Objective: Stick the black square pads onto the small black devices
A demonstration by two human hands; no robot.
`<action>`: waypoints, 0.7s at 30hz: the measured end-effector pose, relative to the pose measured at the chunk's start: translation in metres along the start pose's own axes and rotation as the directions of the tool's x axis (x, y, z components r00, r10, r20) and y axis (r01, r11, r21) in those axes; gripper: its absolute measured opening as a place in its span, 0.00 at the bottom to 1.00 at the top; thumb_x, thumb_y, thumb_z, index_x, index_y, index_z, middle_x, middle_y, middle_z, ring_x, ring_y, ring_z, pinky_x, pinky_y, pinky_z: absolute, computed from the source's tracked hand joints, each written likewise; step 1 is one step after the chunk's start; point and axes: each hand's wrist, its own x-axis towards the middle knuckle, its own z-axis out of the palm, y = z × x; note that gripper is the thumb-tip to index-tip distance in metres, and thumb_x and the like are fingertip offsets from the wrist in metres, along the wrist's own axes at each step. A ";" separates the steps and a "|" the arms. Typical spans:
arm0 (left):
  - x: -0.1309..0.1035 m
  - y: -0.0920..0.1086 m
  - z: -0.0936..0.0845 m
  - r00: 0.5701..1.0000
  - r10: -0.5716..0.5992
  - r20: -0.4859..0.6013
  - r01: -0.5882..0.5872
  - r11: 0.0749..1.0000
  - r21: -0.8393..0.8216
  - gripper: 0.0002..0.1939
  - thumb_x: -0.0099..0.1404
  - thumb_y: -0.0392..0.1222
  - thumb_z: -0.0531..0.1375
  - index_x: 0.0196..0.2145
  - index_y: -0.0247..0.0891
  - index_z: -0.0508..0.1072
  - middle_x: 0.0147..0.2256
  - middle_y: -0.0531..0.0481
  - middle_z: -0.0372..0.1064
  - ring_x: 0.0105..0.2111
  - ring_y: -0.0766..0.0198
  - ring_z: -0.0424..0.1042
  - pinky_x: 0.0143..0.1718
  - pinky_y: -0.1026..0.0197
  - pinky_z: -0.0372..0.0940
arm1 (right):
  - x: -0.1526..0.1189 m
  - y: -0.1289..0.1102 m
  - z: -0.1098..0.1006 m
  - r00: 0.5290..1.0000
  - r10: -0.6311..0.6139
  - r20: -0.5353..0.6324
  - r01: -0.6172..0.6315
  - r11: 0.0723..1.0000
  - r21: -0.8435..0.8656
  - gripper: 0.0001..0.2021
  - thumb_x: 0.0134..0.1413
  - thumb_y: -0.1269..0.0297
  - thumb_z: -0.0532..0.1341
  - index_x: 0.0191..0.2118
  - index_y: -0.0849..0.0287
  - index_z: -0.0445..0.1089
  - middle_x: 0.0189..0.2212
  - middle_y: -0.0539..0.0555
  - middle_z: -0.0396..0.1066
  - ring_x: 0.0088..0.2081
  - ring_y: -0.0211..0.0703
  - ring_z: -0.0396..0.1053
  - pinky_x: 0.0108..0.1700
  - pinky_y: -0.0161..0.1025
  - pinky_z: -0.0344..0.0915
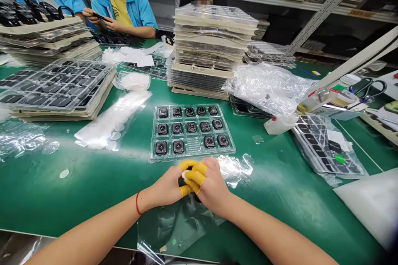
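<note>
My left hand and my right hand meet just in front of the clear plastic tray, fingers closed together, several in yellow finger cots. Between them is a black watch case, mostly hidden by the fingers. A small white piece shows at my right fingertips; its kind I cannot make out. Beyond my hands, the tray holds rows of square black watch cases, with one bare pocket in the nearest row. Under my wrists lies a clear plastic sheet.
Stacked trays stand on the left and at the centre back. Strips of white round films lie left of the tray. To the right are a plastic bag, a white bottle and a wrapped tray. Co-workers sit opposite.
</note>
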 end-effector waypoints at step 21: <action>-0.007 0.004 -0.007 0.961 -0.096 -0.259 0.046 0.980 -0.193 0.25 0.61 0.44 0.61 0.53 0.40 0.58 0.47 0.42 0.67 0.46 0.56 0.70 0.49 0.54 0.64 | 0.002 0.017 -0.036 0.626 0.614 0.481 -0.780 0.504 0.370 0.08 0.49 0.63 0.59 0.36 0.55 0.72 0.32 0.52 0.71 0.34 0.45 0.67 0.38 0.44 0.63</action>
